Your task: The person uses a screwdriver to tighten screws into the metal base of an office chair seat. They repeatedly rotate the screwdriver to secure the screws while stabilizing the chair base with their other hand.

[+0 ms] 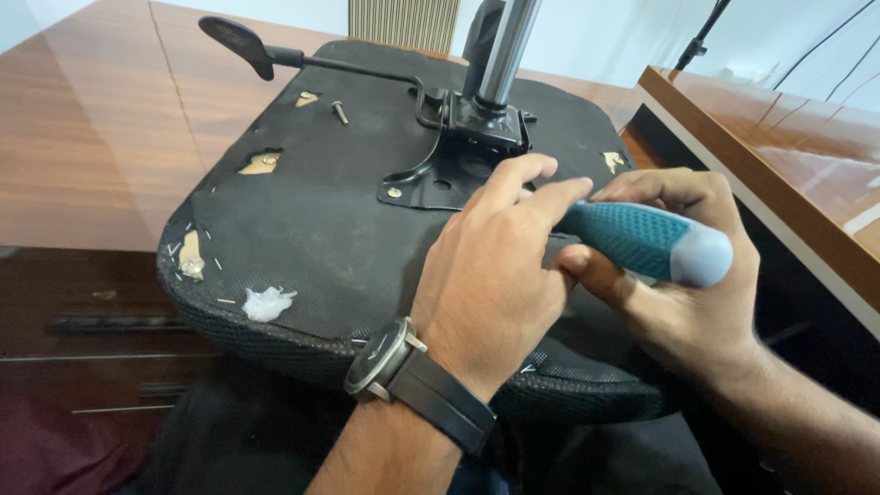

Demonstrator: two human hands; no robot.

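An upturned office chair seat (312, 211) is seen across the centre of the frame, its black fabric underside facing up and resting on a glossy wooden desk (82, 137). A screwdriver (646, 240) with a teal ribbed handle and a pale grey end cap is held at centre right, lying nearly level and angled toward the middle of the seat. Its shaft and tip are hidden behind the left hand, so the point of contact cannot be told.

The right hand (678, 266) is wrapped around the handle from below and behind, fingers curled over the top and the thumb pressed along the near side; the forearm enters from the lower right corner. The left hand (490, 266) is laid across the seat from the bottom centre, wrist bent slightly, fingers stretched forward and closed lightly about the front of the handle, near the black metal mounting plate (449, 170). A wristwatch (390, 362) with a dark strap is worn on the left wrist.

From the plate a chrome gas cylinder (504, 46) rises toward the top of the frame, and a black lever (275, 55) reaches to the upper left. A loose screw (340, 112) stands in the fabric above centre left. Torn patches and staples are seen along the seat's left edge. A second wooden desk edge (761, 147) runs down the right side.
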